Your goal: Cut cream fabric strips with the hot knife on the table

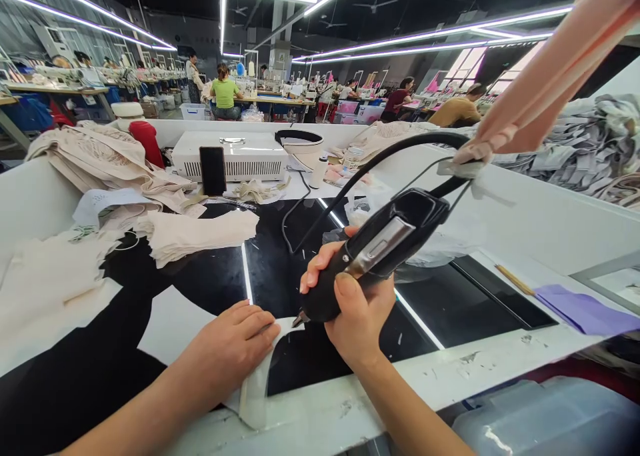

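My right hand grips a black hand-held cutting tool with a metal trigger plate, its tip pressed to a white fabric piece at the table's near edge. A black cable runs from the tool's back up and to the rear. My left hand lies flat on the same fabric piece, fingers together, holding it down on the black glass table top.
Stacks of cream fabric lie left and centre. A white machine box with a phone leaning on it stands at the back. Grey fabric pile and purple sheet right. Pink fabric hangs top right. People sew at distant tables.
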Tool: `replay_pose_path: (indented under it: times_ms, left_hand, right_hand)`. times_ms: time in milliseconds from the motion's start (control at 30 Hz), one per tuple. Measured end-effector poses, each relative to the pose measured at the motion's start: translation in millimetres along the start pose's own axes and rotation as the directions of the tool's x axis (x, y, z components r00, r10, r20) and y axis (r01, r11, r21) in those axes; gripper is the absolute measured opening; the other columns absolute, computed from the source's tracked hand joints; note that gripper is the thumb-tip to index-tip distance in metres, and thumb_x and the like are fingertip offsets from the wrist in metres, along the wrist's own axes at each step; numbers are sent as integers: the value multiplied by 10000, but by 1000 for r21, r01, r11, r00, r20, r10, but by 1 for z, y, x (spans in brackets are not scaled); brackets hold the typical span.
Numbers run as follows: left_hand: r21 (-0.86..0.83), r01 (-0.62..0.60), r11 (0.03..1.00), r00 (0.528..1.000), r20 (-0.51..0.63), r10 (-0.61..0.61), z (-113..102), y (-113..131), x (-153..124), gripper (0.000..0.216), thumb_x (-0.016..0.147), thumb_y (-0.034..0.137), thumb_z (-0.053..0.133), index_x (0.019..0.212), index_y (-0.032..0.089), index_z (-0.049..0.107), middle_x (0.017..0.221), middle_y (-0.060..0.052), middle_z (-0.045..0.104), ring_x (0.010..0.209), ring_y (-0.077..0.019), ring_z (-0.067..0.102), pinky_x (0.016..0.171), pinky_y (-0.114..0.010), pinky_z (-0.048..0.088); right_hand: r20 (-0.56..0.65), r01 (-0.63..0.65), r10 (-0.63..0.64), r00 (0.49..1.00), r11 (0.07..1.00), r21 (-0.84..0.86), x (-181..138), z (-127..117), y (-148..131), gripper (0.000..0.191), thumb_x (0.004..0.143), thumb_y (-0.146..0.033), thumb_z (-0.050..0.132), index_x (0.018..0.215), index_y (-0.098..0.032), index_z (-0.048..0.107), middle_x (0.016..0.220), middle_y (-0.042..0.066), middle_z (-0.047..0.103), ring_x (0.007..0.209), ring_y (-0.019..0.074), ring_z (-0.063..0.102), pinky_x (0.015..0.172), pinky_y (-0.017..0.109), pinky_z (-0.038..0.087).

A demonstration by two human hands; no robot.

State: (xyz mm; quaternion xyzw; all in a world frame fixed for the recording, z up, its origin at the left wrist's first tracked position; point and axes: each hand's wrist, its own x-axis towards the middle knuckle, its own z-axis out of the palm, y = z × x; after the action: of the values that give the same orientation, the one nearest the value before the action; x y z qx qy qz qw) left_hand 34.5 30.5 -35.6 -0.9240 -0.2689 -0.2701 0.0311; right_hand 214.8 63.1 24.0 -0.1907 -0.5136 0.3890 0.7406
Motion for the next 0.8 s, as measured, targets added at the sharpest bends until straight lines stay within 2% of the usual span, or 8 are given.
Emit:
replay_pose_path:
  times_ms: [233, 467, 633, 800]
  left_hand:
    - [5, 10, 1000, 999, 38, -11, -3, 1, 1, 240, 1048, 85, 421, 1194, 124, 608, 1084, -95, 693, 974, -218, 670, 916, -393, 586]
    - [19, 6, 1000, 1000, 28, -7, -2, 0, 1, 222, 1045, 87, 440, 1173, 122, 618, 1064, -88, 693, 967, -220, 671, 910, -395, 591]
    - [27, 3, 1000, 998, 61, -5, -5, 2, 1, 246, 1020, 44, 439, 1180, 114, 613, 1071, -88, 695, 962, -221, 673, 921, -403, 594]
    - [48, 2, 999, 998, 65, -6, -7, 2, 3, 248, 1010, 36, 445, 1171, 117, 615, 1071, -102, 694, 960, -223, 685, 911, -405, 602]
  right_hand:
    - [9, -34, 34, 999, 999, -14, -8, 3, 4, 384, 880, -356, 793, 1198, -286, 590, 843, -34, 653, 575, 115, 599, 512, 249, 546]
    - [22, -20, 21, 1000, 999, -33, -6, 0, 3, 344, 904, -334, 770, 1195, -293, 592, 856, -35, 657, 582, 111, 607, 520, 247, 552]
    - [-26, 22, -23, 999, 998, -66, -3, -5, -2, 376, 885, -338, 770, 1204, -278, 581, 839, -33, 644, 571, 120, 603, 505, 262, 560]
    - [-32, -6, 3, 999, 996, -86, -3, -7, 0, 395, 870, -352, 775, 1192, -277, 560, 826, -36, 637, 557, 119, 596, 497, 260, 558]
